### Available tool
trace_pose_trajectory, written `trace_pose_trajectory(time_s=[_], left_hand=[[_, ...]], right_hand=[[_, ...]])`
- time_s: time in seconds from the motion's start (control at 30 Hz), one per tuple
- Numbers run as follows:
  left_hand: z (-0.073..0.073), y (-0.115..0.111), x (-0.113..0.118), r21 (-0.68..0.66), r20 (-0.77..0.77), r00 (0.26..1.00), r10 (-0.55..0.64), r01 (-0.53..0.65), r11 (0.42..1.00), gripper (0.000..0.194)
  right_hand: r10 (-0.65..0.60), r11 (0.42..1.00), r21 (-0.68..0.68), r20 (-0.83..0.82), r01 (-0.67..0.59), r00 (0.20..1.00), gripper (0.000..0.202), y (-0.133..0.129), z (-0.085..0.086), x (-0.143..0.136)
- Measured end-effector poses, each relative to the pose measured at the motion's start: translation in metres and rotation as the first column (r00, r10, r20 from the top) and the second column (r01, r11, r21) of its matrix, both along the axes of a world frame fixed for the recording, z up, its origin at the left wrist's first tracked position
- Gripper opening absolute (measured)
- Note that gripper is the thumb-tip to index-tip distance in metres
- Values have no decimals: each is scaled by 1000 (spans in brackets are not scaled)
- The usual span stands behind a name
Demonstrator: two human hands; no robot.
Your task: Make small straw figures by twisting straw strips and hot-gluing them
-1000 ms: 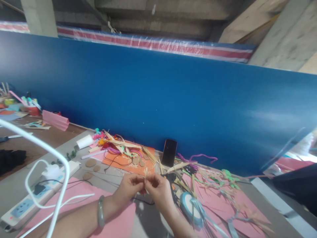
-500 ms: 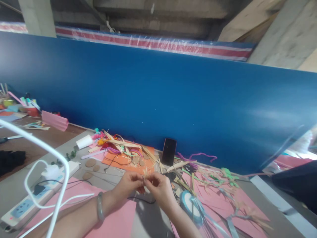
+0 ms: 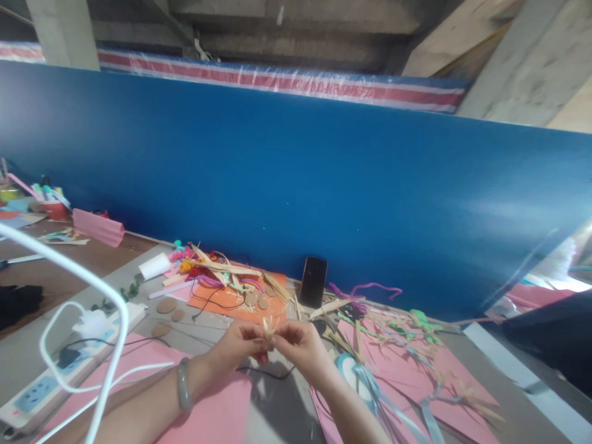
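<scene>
Between my two hands is a small straw-coloured flower (image 3: 268,325) with pointed petals that fan upward. My left hand (image 3: 245,340), with a bangle on its wrist, pinches the flower's base from the left. From the right, the thumb and fingertips of my right hand (image 3: 296,345) close on the same base. The fingertips of both hands nearly meet, and the flower's lower part is hidden behind them. Beyond my hands lies an orange sheet (image 3: 222,306) with dried husk strips (image 3: 226,267) and small round brown discs (image 3: 250,300).
A dark phone (image 3: 313,282) leans against the blue partition (image 3: 296,172). At left are a power strip (image 3: 74,364) and a white cable (image 3: 123,333) arching up close to the camera. A ribbon roll (image 3: 356,379) and pink sheets (image 3: 462,370) with finished-looking sprigs lie right.
The flower's petals show more clearly above my fingertips. My right hand has shifted slightly, while both hands keep their pinch. The whole view has moved a little.
</scene>
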State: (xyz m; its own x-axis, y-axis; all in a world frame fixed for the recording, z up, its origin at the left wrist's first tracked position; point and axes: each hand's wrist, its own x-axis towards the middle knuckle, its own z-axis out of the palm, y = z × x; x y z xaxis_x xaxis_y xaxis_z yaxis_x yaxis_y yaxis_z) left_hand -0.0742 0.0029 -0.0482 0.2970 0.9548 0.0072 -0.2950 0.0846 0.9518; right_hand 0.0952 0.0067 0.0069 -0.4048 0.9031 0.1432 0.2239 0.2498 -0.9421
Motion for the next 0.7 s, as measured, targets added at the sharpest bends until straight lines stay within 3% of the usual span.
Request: trace_pose_trajectory(time_s=[0.2,0.7], left_hand=[[-8,4,-2,23,11,1000,-16,16,1000,30],[-9,4,-4,30,56,995,-86,85,996,35]], right_hand=[[-77,997,33,28,76,997,17,-2,2,-1],[-62,992,-113,21,64,998,19,-4,10,-2]])
